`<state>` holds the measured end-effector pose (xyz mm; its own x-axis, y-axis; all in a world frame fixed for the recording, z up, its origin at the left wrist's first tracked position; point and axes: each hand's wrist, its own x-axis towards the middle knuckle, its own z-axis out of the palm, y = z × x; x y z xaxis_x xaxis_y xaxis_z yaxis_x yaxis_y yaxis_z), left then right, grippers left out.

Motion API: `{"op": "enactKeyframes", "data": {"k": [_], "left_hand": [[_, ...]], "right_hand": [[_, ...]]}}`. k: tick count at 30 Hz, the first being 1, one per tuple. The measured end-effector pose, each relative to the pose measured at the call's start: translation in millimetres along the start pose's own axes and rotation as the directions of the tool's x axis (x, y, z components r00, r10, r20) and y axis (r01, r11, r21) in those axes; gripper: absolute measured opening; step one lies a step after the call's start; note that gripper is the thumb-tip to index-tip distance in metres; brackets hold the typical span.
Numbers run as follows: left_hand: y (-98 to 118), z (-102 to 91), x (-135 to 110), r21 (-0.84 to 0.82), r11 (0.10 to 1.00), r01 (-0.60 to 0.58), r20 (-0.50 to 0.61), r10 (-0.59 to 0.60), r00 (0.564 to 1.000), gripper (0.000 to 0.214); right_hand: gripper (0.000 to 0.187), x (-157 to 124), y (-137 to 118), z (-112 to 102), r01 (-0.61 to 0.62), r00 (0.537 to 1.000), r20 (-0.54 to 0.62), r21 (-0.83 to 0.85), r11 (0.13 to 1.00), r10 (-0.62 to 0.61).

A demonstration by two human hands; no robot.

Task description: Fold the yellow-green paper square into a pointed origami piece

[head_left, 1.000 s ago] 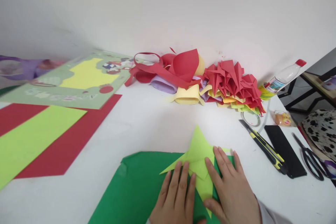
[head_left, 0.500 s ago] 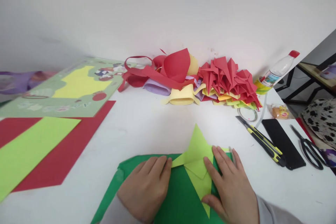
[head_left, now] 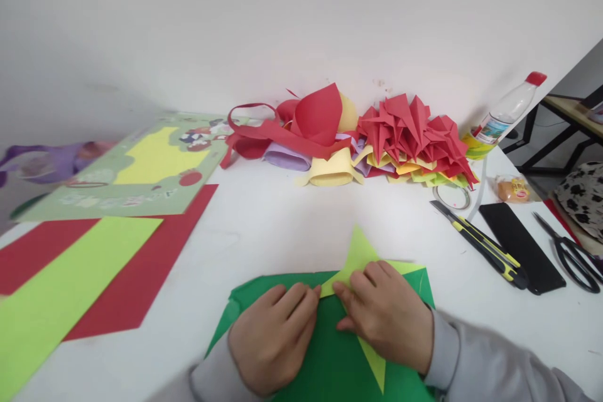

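Note:
A light-green folded paper star [head_left: 360,251] lies on a dark-green sheet [head_left: 325,352] at the front of the table. One pointed tip of the star is pinched by my left hand [head_left: 277,336], whose fingers are closed at its left end. Across the star's middle rests my right hand [head_left: 386,314], fingers curled, thumb and forefinger pressing the paper beside that left tip. The upper, right and lower points of the star show around my right hand; its centre is hidden.
Behind are paper bands [head_left: 315,119] and a pile of red folded paper [head_left: 414,132]. To the right lie a utility knife [head_left: 480,245], a black case [head_left: 521,248], scissors [head_left: 570,254], tape [head_left: 452,196] and a bottle [head_left: 504,113]. Leftward are a lime strip [head_left: 80,295] and red sheets [head_left: 155,270].
My right hand has moved left across the star, its fingers going from spread flat to curled near the left tip. My left hand stays at that tip. The view has shifted slightly.

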<state>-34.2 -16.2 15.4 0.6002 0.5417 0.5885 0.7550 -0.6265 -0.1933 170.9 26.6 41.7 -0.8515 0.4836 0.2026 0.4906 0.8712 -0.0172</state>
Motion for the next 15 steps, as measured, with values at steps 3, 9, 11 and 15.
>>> {"op": "enactKeyframes", "data": {"k": [3,9,11,15], "left_hand": [[-1.7,-7.0,-2.6,-0.017,1.000,-0.020,0.037,0.021,0.999,0.040],[-1.0,-10.1,-6.0,-0.009,1.000,0.003,-0.002,-0.003,1.000,0.045],[-1.8,-8.6,-7.0,-0.004,1.000,0.011,0.007,-0.011,1.000,0.046],[-11.0,-13.5,-7.5,0.020,1.000,-0.014,0.086,0.012,0.996,0.047]], "right_hand": [[0.055,-3.0,-1.2,-2.2,-0.005,1.000,0.025,0.007,1.000,0.004],[0.052,-2.7,-2.2,-0.6,-0.007,1.000,0.012,0.014,1.000,0.007],[0.050,-2.2,-1.8,-0.5,-0.002,1.000,0.020,0.026,1.000,0.002],[0.049,-1.7,-0.6,-1.3,0.007,0.999,0.033,0.038,0.999,-0.008]]}}
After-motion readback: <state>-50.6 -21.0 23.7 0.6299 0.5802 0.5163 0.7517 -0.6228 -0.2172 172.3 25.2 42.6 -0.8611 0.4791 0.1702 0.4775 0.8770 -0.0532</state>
